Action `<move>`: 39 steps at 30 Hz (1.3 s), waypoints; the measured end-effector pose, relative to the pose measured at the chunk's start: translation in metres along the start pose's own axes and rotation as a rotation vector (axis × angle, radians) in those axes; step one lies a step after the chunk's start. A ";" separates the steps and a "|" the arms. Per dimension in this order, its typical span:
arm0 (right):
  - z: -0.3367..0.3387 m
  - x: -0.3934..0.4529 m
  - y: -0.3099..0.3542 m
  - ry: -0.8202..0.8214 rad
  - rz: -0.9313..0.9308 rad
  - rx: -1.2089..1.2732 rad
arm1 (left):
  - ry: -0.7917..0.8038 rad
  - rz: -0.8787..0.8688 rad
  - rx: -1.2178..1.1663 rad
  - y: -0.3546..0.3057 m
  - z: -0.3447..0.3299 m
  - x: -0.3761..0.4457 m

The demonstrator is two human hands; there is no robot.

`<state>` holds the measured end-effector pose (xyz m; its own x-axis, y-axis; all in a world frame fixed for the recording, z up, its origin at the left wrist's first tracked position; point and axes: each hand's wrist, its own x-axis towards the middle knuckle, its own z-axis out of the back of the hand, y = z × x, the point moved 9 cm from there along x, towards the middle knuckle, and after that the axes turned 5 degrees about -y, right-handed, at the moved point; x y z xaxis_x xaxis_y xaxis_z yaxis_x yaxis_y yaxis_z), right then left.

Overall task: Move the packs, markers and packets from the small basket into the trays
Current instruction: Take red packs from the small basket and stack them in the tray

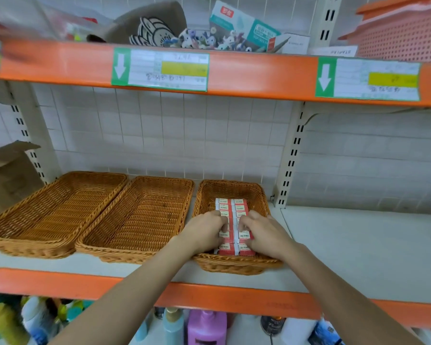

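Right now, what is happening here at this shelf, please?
A person is working at a shop shelf with both bare hands. The left hand and right hand both reach into the small basket and take hold of the red and white packs, which lie there in two rows. The two wicker trays to the left hold nothing yet, so no pack has been moved so far.

A single head-worn view is given, aimed forward and slightly down at close range onto the middle shelf [334, 245] of orange-edged racking.
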<state>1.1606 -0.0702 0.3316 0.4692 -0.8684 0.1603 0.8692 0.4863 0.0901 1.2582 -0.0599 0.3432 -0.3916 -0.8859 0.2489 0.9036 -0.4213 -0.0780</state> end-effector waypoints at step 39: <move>0.048 -0.252 -0.138 0.248 -0.262 -0.069 | 0.338 0.191 0.100 -0.249 -0.031 -0.034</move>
<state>0.9149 0.0865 0.3263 0.2453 -0.9639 -0.1039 0.9694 0.2436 0.0287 1.0411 0.0691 0.3241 -0.2354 -0.9674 -0.0936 0.9715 -0.2370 0.0065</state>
